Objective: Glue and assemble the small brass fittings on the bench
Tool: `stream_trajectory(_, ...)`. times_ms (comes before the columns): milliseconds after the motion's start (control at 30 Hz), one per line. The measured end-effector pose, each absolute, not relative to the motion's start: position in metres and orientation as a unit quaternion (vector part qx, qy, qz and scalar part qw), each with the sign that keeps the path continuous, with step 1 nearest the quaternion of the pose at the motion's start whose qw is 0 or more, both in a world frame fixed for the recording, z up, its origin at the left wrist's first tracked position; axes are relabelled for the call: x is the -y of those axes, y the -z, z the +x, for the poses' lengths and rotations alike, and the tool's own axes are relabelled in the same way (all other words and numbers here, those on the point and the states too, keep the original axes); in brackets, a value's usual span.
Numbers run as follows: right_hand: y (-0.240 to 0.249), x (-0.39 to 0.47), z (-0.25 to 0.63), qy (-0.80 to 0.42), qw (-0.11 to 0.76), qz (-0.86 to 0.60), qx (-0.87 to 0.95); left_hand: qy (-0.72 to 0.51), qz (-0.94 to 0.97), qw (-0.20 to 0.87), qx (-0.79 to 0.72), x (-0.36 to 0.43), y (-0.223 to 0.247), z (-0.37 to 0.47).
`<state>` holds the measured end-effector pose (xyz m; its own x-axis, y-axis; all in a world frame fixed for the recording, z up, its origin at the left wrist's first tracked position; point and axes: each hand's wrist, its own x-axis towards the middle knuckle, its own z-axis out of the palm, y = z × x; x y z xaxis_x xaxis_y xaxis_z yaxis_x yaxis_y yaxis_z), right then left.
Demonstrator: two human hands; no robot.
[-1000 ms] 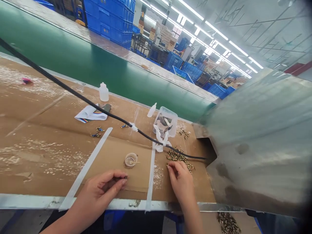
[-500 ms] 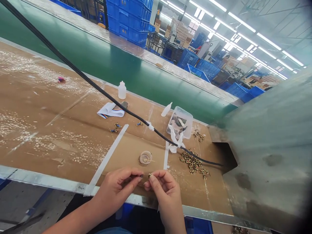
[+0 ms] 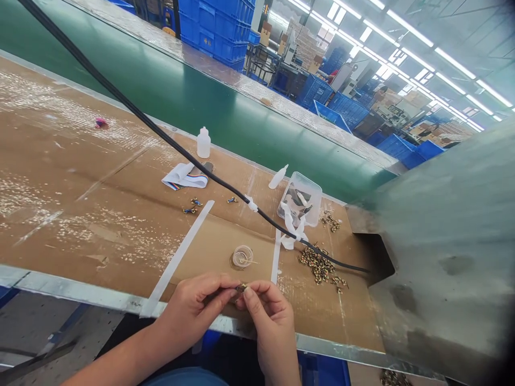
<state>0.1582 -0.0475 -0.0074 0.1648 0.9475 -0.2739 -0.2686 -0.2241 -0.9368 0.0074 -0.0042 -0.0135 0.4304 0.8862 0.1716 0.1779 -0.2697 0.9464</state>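
Close to the table's front edge, my left hand (image 3: 205, 300) and my right hand (image 3: 267, 308) meet fingertip to fingertip. My right thumb and fingers pinch a small dark and gold figure-like piece (image 3: 242, 288). The left fingertips are pinched at its left side on a small dark bit, mostly hidden by the fingers. Just beyond the hands stands a small round clear cup (image 3: 243, 257) with a thin stick leaning in it. To the right lies a pile of small gold and dark pieces (image 3: 317, 262).
A black cable (image 3: 177, 145) crosses above the cardboard-covered table (image 3: 120, 236). Behind are white squeeze bottles (image 3: 204, 143), a clear plastic box (image 3: 313, 208), a folded striped ribbon (image 3: 185, 178) and several blue-painted pieces (image 3: 190, 210). A metal panel (image 3: 446, 257) rises at right; a green conveyor belt (image 3: 225, 110) runs behind.
My hands have come together; the gap between the left fingertips and the piece in the right hand has closed. The camera view has shifted slightly.
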Motion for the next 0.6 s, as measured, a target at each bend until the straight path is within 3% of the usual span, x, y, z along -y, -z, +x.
stream_trajectory(600, 0.0057, 0.0492, 0.1611, -0.520, 0.521, -0.564, 0.373, -0.378, 0.715, 0.456, -0.372, 0.0032, 0.0150, 0.0064)
